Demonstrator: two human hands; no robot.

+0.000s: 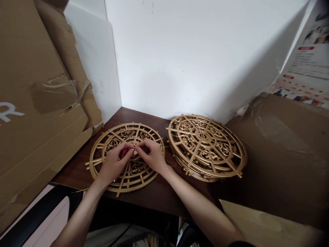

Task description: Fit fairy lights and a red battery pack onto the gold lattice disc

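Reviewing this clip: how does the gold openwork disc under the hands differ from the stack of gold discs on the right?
The disc lies low and flat, while the stack rises higher, with several rims showing at its side. The left hand and right hand meet over the disc's centre; neither is on the stack. Wires, one red, show at the stack's top centre; the disc's centre is partly covered. Both share gold spokes and scrolled panels.

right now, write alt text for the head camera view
A person's left hand and right hand work fingertip-close over a round, gold-coloured openwork disc on a dark brown wood-grain table, the left holding a small red object. At right sits a stack of similar gold-coloured discs; brown cardboard flanks both sides.
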